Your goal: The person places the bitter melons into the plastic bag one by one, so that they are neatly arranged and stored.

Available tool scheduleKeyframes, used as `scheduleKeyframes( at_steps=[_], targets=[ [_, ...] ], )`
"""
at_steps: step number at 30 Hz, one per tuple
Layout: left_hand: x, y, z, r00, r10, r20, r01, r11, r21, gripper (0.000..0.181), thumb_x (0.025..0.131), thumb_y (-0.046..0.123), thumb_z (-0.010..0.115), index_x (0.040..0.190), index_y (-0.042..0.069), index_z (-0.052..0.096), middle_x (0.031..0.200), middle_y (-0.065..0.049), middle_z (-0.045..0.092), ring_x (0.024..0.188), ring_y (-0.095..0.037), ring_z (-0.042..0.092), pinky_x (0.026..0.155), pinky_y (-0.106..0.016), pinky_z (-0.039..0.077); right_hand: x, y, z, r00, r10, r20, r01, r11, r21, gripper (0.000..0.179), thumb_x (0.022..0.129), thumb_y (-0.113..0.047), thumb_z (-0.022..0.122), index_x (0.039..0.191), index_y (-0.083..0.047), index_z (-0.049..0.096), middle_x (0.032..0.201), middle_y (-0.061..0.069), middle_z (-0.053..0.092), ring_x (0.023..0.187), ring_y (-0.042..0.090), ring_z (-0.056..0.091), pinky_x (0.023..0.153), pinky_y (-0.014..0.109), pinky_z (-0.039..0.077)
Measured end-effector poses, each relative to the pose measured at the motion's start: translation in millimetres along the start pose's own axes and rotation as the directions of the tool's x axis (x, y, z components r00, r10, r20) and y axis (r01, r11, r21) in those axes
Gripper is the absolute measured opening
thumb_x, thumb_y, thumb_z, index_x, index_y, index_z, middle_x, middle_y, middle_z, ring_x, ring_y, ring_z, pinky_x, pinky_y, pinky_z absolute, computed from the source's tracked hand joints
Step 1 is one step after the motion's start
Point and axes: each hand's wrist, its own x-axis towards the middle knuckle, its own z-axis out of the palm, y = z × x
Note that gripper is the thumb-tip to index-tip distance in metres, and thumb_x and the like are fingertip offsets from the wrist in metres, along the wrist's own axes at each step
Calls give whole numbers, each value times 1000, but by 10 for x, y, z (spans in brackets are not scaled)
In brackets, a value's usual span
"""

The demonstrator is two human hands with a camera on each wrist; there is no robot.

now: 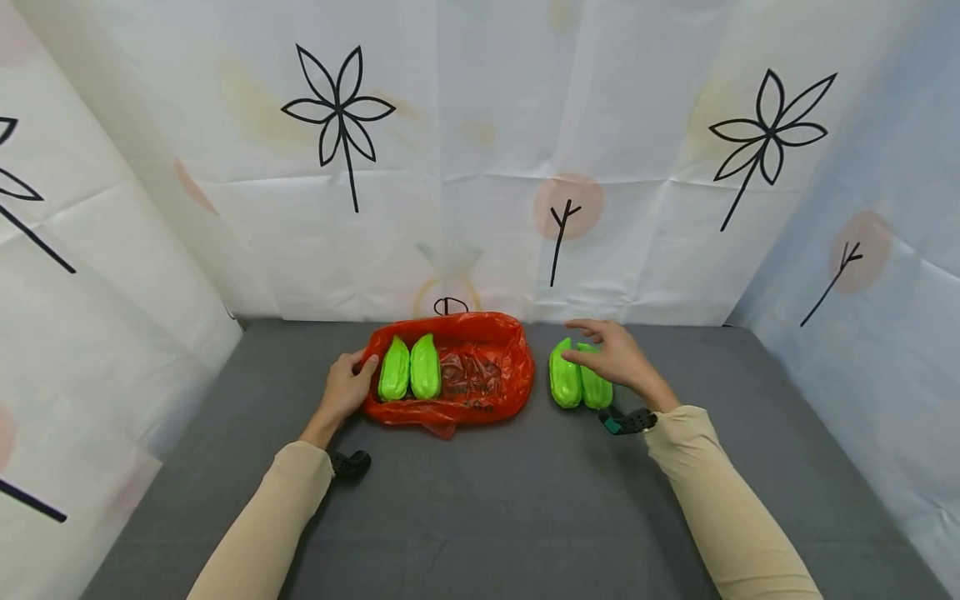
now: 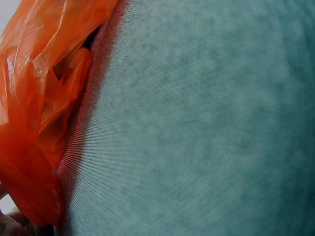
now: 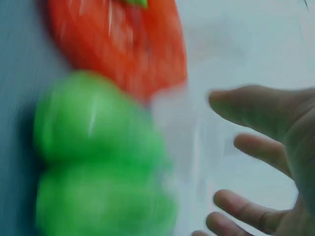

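Note:
A red plastic bag [image 1: 491,407] lies spread open at the back of the table, its rim standing up. Inside its left half, two bright green, ridged, pointed pieces that look like star fruit [image 1: 425,367] lie side by side. My left hand [image 1: 347,387] holds the bag's left edge, thumb over the rim; the left wrist view shows the bag's crumpled side [image 2: 34,98]. Right of the bag, two more green star-fruit-like pieces [image 1: 565,377] lie together, blurred in the right wrist view. Above them hovers my right hand [image 1: 611,354], its fingers [image 3: 256,105] spread, holding nothing.
The grey table [image 1: 480,517] extends in front of the bag and to both sides. White fabric walls [image 1: 480,167] with printed plants stand behind, left and right; the back one is close behind the bag. Each wrist wears a dark strap [image 1: 630,421].

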Motion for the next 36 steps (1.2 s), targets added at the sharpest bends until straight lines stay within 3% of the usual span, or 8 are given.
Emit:
scheduleKeyframes(
  at_steps=[4,7,12,18,23,27,31,36],
  targets=[
    [1,-13,-3,1000,-3,6,3,1000,3,52,110,30,45,151,-3,45,128,-28,51,113,-39,49,96,-52,41,-168,398,-114,989,70,131,-85,990,110,64,98,-29,70,153,-7,46,149,34,38,128,54,45,93,62,46],
    [2,-17,-8,1000,-12,11,12,1000,-4,54,110,32,44,152,-2,44,129,-27,50,113,-39,49,96,-52,41,-224,547,-99,972,73,224,-129,960,248,69,99,-27,70,157,-9,40,152,34,34,128,52,46,92,56,50],
    [4,-10,-9,1000,-10,15,10,1000,-2,53,110,31,44,152,-2,44,129,-27,50,113,-40,49,96,-53,41,-253,576,-131,971,99,216,-170,925,339,70,98,-20,70,159,-9,36,152,34,32,132,50,43,91,55,52],
    [5,5,-2,1000,-2,3,2,1000,1,50,110,28,46,150,-3,47,126,-27,52,110,-39,50,93,-51,41,-101,225,-211,988,116,99,-146,907,395,71,100,-21,69,161,-15,33,153,32,35,134,48,43,96,61,46],
    [6,17,-8,1000,-6,10,6,1000,-3,51,110,29,46,151,-2,46,127,-27,51,111,-38,49,93,-51,41,217,-299,168,990,-2,143,-68,874,481,68,98,-20,71,158,-19,39,148,26,45,128,42,52,93,58,50],
    [21,21,-6,1000,-4,8,4,1000,-5,51,110,29,46,151,-2,46,128,-27,51,112,-39,49,95,-52,41,481,-633,672,976,-86,199,-8,904,428,66,97,-21,72,156,-16,44,151,18,44,129,38,50,88,49,53],
    [30,15,8,1000,-1,10,1,1000,0,50,110,28,47,150,-2,47,127,-27,51,112,-39,50,96,-52,41,641,-787,1098,965,-111,236,18,932,362,65,96,-21,73,155,-12,46,153,13,46,128,36,52,87,41,53],
    [22,-12,6,1000,-8,3,8,1000,0,51,110,27,47,151,-2,45,127,-27,51,113,-40,50,97,-53,40,661,-890,1196,965,-123,233,60,964,259,66,96,-26,72,155,-14,45,151,11,49,124,33,57,96,44,50]
  ],
)
